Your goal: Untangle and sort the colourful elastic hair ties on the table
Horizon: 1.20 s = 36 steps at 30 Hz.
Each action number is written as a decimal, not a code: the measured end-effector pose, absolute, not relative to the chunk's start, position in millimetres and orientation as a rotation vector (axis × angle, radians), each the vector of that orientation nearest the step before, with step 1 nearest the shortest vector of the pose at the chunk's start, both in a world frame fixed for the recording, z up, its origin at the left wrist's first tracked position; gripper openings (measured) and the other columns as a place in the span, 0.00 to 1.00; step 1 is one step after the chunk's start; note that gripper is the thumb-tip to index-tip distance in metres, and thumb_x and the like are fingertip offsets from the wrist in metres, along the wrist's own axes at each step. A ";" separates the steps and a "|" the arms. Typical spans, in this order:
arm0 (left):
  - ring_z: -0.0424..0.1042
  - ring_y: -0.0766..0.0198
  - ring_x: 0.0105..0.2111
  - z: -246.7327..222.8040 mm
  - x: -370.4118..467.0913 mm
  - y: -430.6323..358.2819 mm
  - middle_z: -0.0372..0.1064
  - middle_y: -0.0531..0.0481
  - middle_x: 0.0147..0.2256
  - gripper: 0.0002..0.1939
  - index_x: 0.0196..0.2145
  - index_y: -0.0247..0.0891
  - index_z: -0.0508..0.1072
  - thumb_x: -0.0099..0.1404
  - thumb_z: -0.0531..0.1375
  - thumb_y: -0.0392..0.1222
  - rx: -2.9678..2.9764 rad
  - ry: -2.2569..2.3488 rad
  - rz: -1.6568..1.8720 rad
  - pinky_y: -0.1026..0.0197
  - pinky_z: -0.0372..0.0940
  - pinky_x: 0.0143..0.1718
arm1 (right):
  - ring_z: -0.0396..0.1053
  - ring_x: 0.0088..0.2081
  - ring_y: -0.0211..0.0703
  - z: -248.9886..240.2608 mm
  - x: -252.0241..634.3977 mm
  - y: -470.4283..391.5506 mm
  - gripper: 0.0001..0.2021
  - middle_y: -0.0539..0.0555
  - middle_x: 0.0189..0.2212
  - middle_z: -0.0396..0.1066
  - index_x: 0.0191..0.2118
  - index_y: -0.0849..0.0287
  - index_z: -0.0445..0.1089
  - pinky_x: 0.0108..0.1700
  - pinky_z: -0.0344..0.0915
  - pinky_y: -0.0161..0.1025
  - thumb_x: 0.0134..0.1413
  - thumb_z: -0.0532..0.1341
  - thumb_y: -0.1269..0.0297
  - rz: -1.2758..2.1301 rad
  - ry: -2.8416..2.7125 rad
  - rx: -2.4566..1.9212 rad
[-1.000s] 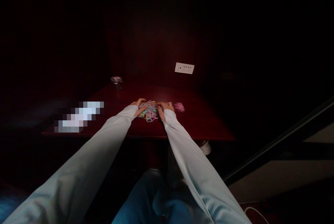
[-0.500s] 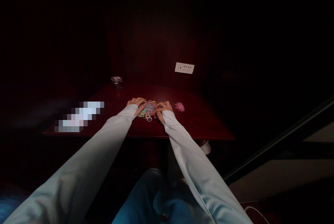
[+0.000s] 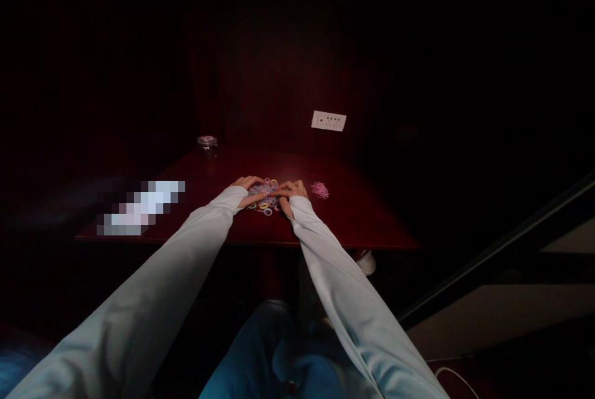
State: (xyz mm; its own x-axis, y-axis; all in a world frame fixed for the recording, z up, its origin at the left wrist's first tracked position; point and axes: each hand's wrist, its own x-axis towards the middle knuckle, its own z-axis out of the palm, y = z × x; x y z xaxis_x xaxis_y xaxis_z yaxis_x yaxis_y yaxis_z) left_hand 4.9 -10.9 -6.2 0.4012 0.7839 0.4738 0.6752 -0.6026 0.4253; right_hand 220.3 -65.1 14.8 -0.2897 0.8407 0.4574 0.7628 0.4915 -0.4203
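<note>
A mixed pile of small coloured elastic hair ties (image 3: 263, 189) lies on the dark red table between my hands. My left hand (image 3: 247, 186) reaches over the pile's left side, fingers spread and thumb stretched across the near part. From the right, my right hand (image 3: 292, 191) touches the pile with its index finger extended to the left, close to the left thumb tip. Its thumb is apart from that finger, lower down. No hair tie can be made out held in either hand. A separate heap of pink hair ties (image 3: 320, 189) sits just right of my right hand.
A clear lidded jar (image 3: 207, 146) stands at the table's back left. A pixelated pale object (image 3: 146, 207) lies near the left edge. On the back panel is a white socket plate (image 3: 329, 121). The table's front edge (image 3: 260, 243) runs below my forearms.
My left thumb has swung right, across the pile and towards my right index finger. Some hair ties have shifted slightly under the hands. The pink heap stays put.
</note>
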 end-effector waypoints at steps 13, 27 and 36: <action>0.73 0.51 0.45 -17.9 3.6 5.1 0.75 0.46 0.44 0.22 0.46 0.41 0.75 0.60 0.57 0.56 2.508 1.300 1.052 0.51 0.66 0.52 | 0.57 0.50 0.48 21.9 213.8 -77.5 0.17 0.50 0.46 0.74 0.37 0.44 0.83 0.58 0.55 0.45 0.59 0.58 0.73 0.128 -2.219 -1.186; 0.74 0.53 0.43 -19.4 4.8 6.5 0.76 0.46 0.42 0.22 0.44 0.41 0.75 0.63 0.53 0.58 2.470 1.231 1.158 0.54 0.67 0.49 | 0.56 0.52 0.49 19.7 210.9 -77.0 0.16 0.52 0.47 0.73 0.43 0.44 0.82 0.58 0.56 0.46 0.59 0.61 0.73 0.065 -2.242 -1.261; 0.73 0.53 0.43 -20.2 5.6 9.1 0.75 0.45 0.41 0.21 0.43 0.40 0.75 0.62 0.53 0.57 2.489 1.277 1.113 0.53 0.66 0.50 | 0.56 0.51 0.49 14.7 211.1 -75.0 0.17 0.52 0.50 0.72 0.47 0.44 0.80 0.56 0.56 0.45 0.59 0.60 0.71 0.017 -2.311 -1.201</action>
State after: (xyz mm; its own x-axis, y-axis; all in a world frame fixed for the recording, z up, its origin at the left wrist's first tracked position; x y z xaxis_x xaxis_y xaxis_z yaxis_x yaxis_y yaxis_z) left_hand 5.6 9.1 -20.2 0.3697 0.7463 0.5534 0.6501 -0.6334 0.4198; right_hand 211.1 -75.0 14.7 -0.4637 0.7643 0.4481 0.7575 0.6043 -0.2469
